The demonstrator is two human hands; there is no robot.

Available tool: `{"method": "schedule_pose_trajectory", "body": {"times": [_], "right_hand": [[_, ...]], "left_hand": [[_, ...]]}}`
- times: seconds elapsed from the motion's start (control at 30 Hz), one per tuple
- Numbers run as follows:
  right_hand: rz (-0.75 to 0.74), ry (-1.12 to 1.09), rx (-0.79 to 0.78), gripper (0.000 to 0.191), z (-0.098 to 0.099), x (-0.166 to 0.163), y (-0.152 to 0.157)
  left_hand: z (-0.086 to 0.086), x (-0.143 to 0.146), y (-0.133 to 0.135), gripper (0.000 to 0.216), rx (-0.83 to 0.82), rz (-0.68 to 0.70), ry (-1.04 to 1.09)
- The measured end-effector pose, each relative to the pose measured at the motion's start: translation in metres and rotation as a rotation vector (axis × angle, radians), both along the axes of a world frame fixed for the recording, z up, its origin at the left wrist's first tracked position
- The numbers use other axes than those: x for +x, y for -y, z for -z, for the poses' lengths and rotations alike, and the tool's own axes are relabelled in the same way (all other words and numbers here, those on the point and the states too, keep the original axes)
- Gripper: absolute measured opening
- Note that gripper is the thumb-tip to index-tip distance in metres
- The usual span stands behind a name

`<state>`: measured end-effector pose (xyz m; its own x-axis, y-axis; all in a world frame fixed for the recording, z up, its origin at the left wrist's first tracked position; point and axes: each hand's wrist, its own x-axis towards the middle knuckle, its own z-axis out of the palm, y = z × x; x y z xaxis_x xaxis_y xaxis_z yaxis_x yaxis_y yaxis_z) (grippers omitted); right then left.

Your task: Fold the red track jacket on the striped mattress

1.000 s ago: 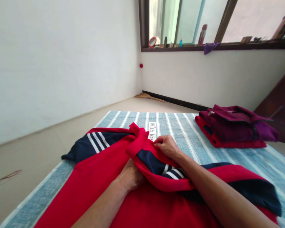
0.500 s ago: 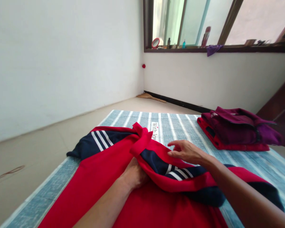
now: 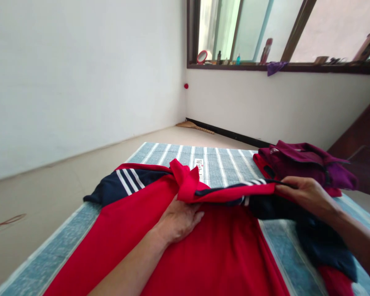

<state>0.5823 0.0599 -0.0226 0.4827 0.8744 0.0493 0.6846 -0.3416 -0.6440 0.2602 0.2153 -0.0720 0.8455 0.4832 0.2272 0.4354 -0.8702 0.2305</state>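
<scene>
A red jacket (image 3: 203, 255) with navy shoulder panels and white stripes lies spread on the bed, its collar (image 3: 186, 181) at the far end. My left hand (image 3: 180, 220) rests on the red cloth just below the collar, thumb stretched out and apart; its fingertips are partly hidden at the collar's edge. My right hand (image 3: 308, 195) pinches the red-edged shoulder part of the jacket and holds it up, pulled out to the right. From there the navy sleeve (image 3: 327, 242) hangs down, slightly blurred.
Folded purple and red clothes (image 3: 299, 162) are stacked at the bed's right side. A blue striped sheet (image 3: 160, 152) covers the bed. White walls (image 3: 89, 74) stand behind, and small bottles and a round mirror (image 3: 202, 56) line the windowsill.
My right hand has moved right and taken hold of the jacket's shoulder edge, which is now lifted and drawn straight. My left hand has come out from beneath the folded part.
</scene>
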Motion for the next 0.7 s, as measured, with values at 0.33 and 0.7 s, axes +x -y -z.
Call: {"method": "schedule_pose_trajectory", "body": {"times": [0.33,0.7], "right_hand": [[0.159,0.927,-0.082,0.026,0.024,-0.013,-0.028],[-0.531,0.505,0.086,0.036,0.05,-0.107,-0.164]], "left_hand": [[0.004,0.002,-0.001,0.043,0.091,-0.061,-0.182],[0.003,0.004,-0.001,0.043,0.135,-0.05,-0.18]]}}
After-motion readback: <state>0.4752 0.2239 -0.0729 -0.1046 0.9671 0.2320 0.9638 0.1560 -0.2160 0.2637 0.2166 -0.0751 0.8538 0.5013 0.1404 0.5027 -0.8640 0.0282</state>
